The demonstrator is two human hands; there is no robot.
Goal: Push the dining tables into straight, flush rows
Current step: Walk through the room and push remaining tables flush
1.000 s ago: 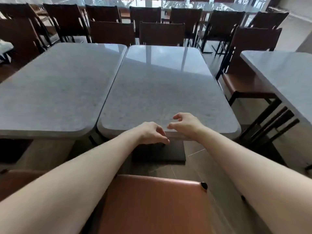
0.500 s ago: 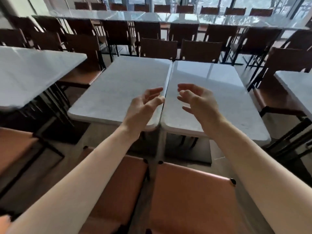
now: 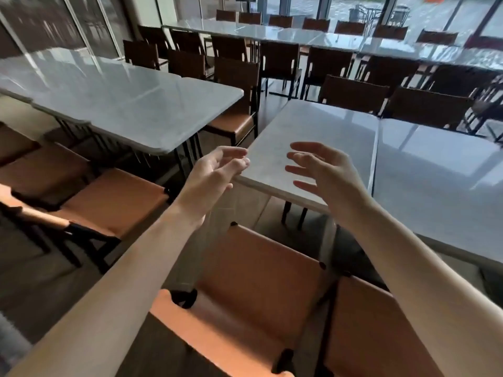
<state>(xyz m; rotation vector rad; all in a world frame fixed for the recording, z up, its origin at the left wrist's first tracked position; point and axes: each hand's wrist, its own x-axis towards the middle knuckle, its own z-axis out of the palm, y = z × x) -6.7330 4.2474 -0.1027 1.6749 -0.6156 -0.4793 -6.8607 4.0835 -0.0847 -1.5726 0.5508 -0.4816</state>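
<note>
Both hands raised in the air, holding nothing — left hand [image 3: 215, 175] and right hand [image 3: 324, 174] face each other, fingers loosely spread, above the near edge of the left marble surface [image 3: 321, 131]. That one sits flush against its right-hand neighbour [image 3: 435, 170], seam narrow and straight. Orange chair seats [image 3: 261, 270] below the arms; a separate row of tables [image 3: 117, 99] stands well apart at left.

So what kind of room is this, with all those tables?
Probably a restaurant or canteen dining hall: long rows of pale marble-look rectangular tables, many dark brown wooden chairs tucked along them, and tall glass windows behind.
</note>
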